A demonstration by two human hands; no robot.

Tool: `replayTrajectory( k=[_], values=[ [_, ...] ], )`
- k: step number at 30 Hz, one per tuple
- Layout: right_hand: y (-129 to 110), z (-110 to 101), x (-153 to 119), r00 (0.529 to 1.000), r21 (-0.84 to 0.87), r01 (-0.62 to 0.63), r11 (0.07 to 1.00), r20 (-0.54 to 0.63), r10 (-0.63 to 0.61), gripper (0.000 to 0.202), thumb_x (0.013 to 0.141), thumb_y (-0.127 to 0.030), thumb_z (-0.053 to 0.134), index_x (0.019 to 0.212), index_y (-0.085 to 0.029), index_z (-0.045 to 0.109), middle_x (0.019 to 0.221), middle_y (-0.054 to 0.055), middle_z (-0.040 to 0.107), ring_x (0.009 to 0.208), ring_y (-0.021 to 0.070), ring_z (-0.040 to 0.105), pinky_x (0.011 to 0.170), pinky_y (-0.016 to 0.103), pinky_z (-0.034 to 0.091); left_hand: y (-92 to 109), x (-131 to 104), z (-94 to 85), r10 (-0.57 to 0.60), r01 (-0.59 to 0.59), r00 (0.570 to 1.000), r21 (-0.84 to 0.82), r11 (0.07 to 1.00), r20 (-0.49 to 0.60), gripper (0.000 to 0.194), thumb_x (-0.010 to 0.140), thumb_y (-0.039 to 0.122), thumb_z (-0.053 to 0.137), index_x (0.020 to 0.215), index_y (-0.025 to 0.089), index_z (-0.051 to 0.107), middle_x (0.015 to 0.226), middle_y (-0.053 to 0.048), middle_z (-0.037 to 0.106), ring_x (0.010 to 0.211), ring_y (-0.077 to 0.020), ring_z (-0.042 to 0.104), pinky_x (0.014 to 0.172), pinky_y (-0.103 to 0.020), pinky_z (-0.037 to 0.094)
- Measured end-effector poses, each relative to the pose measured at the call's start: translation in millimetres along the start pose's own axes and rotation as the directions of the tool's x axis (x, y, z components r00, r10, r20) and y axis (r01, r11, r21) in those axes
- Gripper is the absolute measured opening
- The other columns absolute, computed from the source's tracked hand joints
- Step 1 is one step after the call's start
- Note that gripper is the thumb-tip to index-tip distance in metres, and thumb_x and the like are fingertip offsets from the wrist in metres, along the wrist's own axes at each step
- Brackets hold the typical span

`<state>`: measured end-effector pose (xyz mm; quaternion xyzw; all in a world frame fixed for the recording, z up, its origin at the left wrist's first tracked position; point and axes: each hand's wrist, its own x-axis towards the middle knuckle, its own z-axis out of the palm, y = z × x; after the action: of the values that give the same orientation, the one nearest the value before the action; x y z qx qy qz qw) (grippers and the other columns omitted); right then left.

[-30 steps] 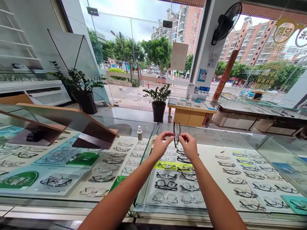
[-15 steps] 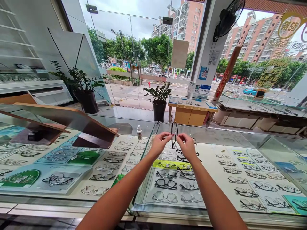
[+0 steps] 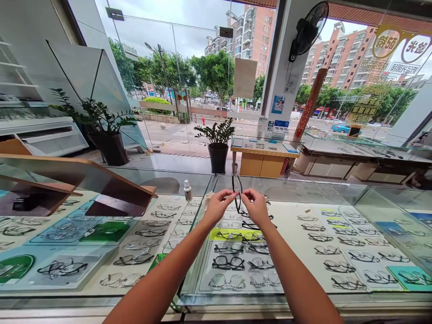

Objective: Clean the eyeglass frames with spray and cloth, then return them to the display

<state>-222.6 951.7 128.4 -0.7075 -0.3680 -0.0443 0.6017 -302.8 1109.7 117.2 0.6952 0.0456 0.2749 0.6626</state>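
Note:
Both my hands are raised over the glass display case (image 3: pixel 324 288), holding one pair of dark-framed eyeglasses (image 3: pixel 237 204) between them. The frame is turned on end, so its rims stand upright. My left hand (image 3: pixel 218 204) pinches it from the left side, and my right hand (image 3: pixel 257 206) pinches it from the right. Inside the case below lie rows of eyeglasses (image 3: pixel 228 263), some of them on a yellow strip (image 3: pixel 216 235).
A small white bottle (image 3: pixel 188 191) stands on the glass left of my hands. Brown wooden boards (image 3: pixel 124 184) rise at the left. Beyond the case are a potted plant (image 3: pixel 218 155) and a wooden display table (image 3: pixel 259 164).
The view has turned slightly to the right, so the room appears shifted left. My hands still hold the eyeglasses in nearly the same pose.

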Motion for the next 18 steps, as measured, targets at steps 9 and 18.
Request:
replayTrajectory(
  k=[9, 18],
  values=[
    [0.3, 1.4, -1.2, 1.0, -0.007, -0.005, 1.0, 0.013, 0.005, 0.022, 0.093, -0.04, 0.062, 0.083, -0.021, 0.068, 0.078, 0.001, 0.068, 0.071, 0.0175, 0.056, 0.07, 0.03, 0.044, 1.8, -1.2, -1.8, 0.014, -0.014, 1.0, 0.076, 0.997, -0.007, 0.035, 0.084, 0.056, 0.079, 0.091, 0.021, 0.079, 0.101, -0.007, 0.081, 0.098, -0.0244, 0.072, 0.091, -0.035, 0.053],
    [-0.3, 0.0, -0.8, 0.999, -0.014, -0.022, 1.0, 0.022, 0.023, 0.021, 0.091, -0.039, 0.062, 0.081, -0.021, 0.067, 0.078, 0.001, 0.067, 0.072, 0.0173, 0.054, 0.069, 0.03, 0.043, -0.8, -0.5, -3.6, 0.05, -0.051, 0.999, 0.121, 0.991, 0.012, 0.035, 0.087, 0.055, 0.077, 0.093, 0.021, 0.079, 0.1, -0.007, 0.08, 0.096, -0.0237, 0.07, 0.09, -0.035, 0.051]
  ],
)
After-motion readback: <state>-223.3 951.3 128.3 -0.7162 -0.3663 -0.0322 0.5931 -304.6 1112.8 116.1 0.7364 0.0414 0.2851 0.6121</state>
